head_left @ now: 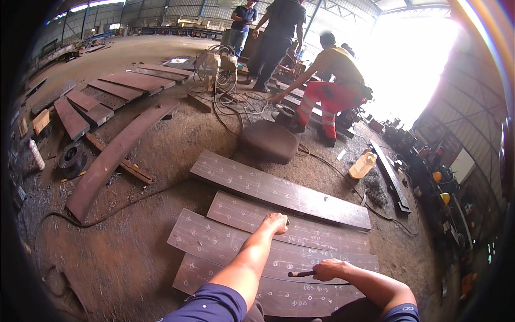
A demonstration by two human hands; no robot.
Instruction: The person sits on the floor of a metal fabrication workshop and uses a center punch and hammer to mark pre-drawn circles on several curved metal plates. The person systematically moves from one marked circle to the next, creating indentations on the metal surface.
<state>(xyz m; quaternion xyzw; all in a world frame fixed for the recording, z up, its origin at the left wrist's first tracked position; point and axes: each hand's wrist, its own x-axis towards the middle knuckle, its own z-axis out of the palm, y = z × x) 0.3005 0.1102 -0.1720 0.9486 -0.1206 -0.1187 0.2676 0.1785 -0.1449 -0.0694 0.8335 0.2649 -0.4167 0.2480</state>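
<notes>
Four flat steel plates (279, 185) on ground in front of me, white marks on top; long sides run left to right, right ends slanting nearer person. Two hands. Left hand (275, 222) at second plate from far side, fingers curled round one small dark thing (287, 221) (too tiny to name from here). Right hand (330, 270) grips one dark stick (300, 273) over nearer plates, stick nearly level, tip pointing left. One yellowish jug (362, 165) beyond, to right.
</notes>
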